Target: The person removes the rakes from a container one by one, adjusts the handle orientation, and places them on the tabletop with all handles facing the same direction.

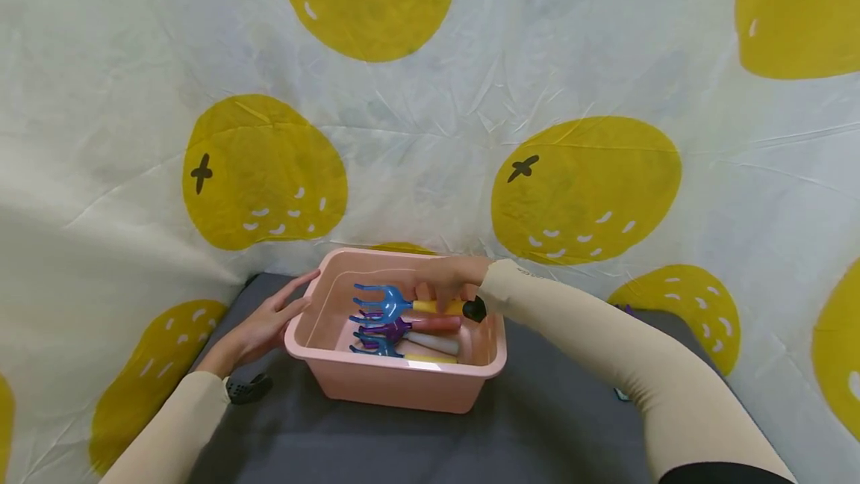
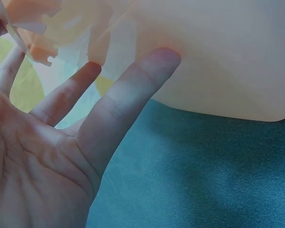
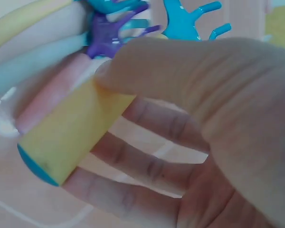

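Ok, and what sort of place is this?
Probably an indoor work nook, perhaps curtained off, though I can't be certain: a yellow-patterned sheet hangs around a grey surface, on which a pink bin holds small forks.

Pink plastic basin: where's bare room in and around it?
Free: dark grey fabric in front of the basin; inside, the strip between its left wall and the blue and purple hand forks. Crowded: middle to right, with overlapping forks and the right hand.
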Demonstrator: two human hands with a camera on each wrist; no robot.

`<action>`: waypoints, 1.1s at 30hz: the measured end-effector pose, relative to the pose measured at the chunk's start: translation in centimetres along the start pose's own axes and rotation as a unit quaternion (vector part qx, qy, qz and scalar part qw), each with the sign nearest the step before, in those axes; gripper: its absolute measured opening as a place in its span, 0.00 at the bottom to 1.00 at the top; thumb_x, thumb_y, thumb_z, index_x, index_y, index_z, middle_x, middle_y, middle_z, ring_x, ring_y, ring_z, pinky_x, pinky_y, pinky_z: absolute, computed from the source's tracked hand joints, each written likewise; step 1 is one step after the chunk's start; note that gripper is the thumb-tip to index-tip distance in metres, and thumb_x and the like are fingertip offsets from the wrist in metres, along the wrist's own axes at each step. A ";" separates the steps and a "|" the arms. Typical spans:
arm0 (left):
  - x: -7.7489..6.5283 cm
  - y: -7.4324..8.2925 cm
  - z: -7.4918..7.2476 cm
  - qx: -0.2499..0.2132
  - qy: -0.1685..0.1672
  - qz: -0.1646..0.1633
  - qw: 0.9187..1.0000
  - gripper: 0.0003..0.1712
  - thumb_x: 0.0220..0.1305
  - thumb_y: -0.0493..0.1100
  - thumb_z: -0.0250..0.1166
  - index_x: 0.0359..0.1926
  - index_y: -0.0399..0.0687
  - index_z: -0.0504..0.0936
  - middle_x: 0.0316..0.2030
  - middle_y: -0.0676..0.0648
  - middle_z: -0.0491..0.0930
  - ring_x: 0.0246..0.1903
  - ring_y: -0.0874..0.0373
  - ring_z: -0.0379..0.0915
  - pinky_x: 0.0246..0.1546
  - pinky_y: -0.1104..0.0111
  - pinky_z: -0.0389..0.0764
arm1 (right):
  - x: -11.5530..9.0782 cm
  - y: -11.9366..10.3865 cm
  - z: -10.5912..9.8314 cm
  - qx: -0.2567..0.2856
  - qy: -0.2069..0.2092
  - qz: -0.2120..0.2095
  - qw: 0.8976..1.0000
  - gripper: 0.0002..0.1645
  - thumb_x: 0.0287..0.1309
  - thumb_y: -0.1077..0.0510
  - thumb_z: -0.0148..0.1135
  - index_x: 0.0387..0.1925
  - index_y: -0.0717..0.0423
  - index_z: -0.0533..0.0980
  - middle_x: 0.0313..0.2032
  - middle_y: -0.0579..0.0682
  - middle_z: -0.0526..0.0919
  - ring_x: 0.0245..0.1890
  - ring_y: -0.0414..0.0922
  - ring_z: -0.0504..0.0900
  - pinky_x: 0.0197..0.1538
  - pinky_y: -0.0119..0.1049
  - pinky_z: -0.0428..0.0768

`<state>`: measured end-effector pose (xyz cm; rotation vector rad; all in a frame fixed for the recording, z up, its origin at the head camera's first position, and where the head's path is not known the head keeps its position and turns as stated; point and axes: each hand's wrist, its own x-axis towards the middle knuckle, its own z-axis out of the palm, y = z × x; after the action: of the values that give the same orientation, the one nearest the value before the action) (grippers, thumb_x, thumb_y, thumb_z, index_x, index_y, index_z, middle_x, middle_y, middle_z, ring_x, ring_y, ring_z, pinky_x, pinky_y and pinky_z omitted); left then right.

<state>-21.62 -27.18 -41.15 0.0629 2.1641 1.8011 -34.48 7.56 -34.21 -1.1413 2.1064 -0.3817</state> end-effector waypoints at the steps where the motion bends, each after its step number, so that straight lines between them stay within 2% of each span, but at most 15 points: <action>1: 0.1 0.0 0.0 -0.002 0.000 0.000 1.000 0.39 0.78 0.58 0.56 0.82 0.74 0.48 0.79 0.36 0.46 0.65 0.27 0.66 0.44 0.41 0.84 | -1.1 -1.5 0.0 0.010 0.032 0.070 0.997 0.26 0.61 0.66 0.70 0.57 0.45 0.75 0.44 0.49 0.78 0.43 0.49 0.80 0.37 0.40 0.87; 3: 0.2 -0.1 0.0 -0.006 -0.001 0.001 1.000 0.39 0.78 0.57 0.56 0.82 0.73 0.48 0.80 0.36 0.45 0.66 0.26 0.65 0.44 0.41 0.84 | -1.9 -2.4 -0.6 -0.060 0.031 0.059 0.996 0.32 0.58 0.70 0.72 0.61 0.44 0.74 0.47 0.49 0.79 0.43 0.49 0.82 0.37 0.42 0.88; 6: 0.4 -0.2 -0.1 -0.007 -0.001 0.003 1.000 0.40 0.78 0.57 0.56 0.82 0.73 0.48 0.80 0.36 0.44 0.66 0.26 0.64 0.44 0.41 0.84 | -3.2 -3.4 -1.6 -0.098 0.041 0.053 0.993 0.30 0.60 0.67 0.72 0.61 0.44 0.76 0.47 0.49 0.82 0.40 0.49 0.85 0.36 0.44 0.88; 10: 0.6 -0.2 -0.2 -0.002 -0.002 0.004 1.000 0.40 0.78 0.58 0.56 0.82 0.73 0.47 0.80 0.35 0.44 0.65 0.25 0.66 0.44 0.41 0.84 | -4.8 -3.7 -2.7 -0.128 0.059 0.019 0.990 0.30 0.60 0.62 0.73 0.63 0.47 0.76 0.49 0.48 0.82 0.46 0.47 0.83 0.37 0.37 0.87; 13: 0.7 -0.3 -0.2 0.002 -0.002 0.002 1.000 0.40 0.78 0.58 0.57 0.82 0.74 0.47 0.80 0.36 0.45 0.65 0.27 0.66 0.45 0.42 0.85 | -5.8 -3.5 -3.2 -0.110 0.068 0.012 0.992 0.31 0.61 0.62 0.73 0.65 0.48 0.75 0.52 0.49 0.82 0.48 0.47 0.82 0.36 0.37 0.87; 17: 0.9 -0.4 -0.2 0.011 -0.002 0.003 1.000 0.41 0.77 0.59 0.56 0.82 0.75 0.46 0.80 0.36 0.44 0.66 0.28 0.66 0.46 0.43 0.84 | -7.4 -3.2 -3.5 -0.053 0.090 0.037 0.994 0.32 0.61 0.61 0.72 0.65 0.46 0.74 0.53 0.52 0.81 0.42 0.49 0.85 0.32 0.42 0.88; 23: 1.1 -0.3 -0.2 0.019 0.000 0.004 1.000 0.40 0.77 0.59 0.57 0.82 0.76 0.47 0.80 0.37 0.46 0.66 0.29 0.66 0.47 0.43 0.84 | -9.9 -2.8 -3.8 0.012 0.127 0.047 0.991 0.32 0.62 0.62 0.72 0.65 0.46 0.73 0.52 0.54 0.81 0.40 0.48 0.87 0.33 0.42 0.88; 33: 1.3 -0.2 -0.6 0.020 -0.003 0.014 1.000 0.40 0.78 0.59 0.55 0.82 0.75 0.46 0.79 0.35 0.47 0.64 0.28 0.68 0.46 0.43 0.84 | -13.0 -1.5 -3.7 0.047 0.161 0.063 0.984 0.29 0.63 0.62 0.71 0.64 0.47 0.74 0.50 0.53 0.83 0.39 0.49 0.88 0.34 0.43 0.88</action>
<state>-22.99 -27.50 -41.54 0.1070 2.2054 1.7716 -31.42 17.06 -25.02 -0.9344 2.3973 -0.6346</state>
